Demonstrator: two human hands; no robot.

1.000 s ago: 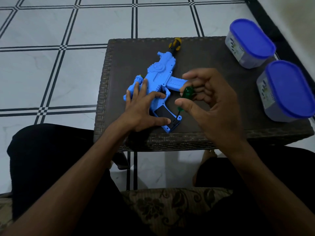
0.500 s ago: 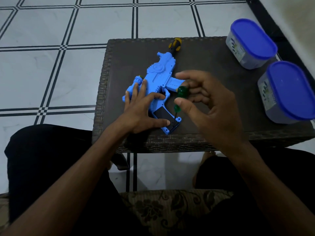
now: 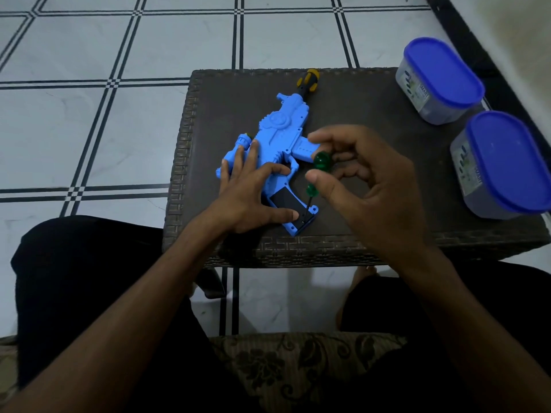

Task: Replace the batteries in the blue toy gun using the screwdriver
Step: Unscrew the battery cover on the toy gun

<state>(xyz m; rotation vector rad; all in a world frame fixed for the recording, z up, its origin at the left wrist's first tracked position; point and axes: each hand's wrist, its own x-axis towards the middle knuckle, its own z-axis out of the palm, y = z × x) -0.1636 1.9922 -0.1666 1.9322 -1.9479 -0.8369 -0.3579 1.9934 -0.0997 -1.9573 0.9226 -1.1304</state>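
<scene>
A blue toy gun (image 3: 278, 135) lies flat on the dark wicker table (image 3: 357, 114), its grip with a black battery cover (image 3: 283, 202) pointing toward me. My left hand (image 3: 253, 192) presses flat on the gun's body and grip, thumb beside the cover. My right hand (image 3: 366, 186) pinches the green handle of a small screwdriver (image 3: 320, 163) between thumb and fingers. The screwdriver stands nearly upright, and its dark shaft reaches down to the bottom end of the grip.
A second screwdriver with a yellow and black handle (image 3: 308, 81) lies behind the gun's muzzle. Two blue-lidded plastic tubs (image 3: 441, 76) (image 3: 504, 162) stand at the table's right side. White tiled floor surrounds the table; my knees are under its front edge.
My right hand has turned the green handle between its fingers while the tip stays at the grip's bottom end. My left hand has kept still on the gun.
</scene>
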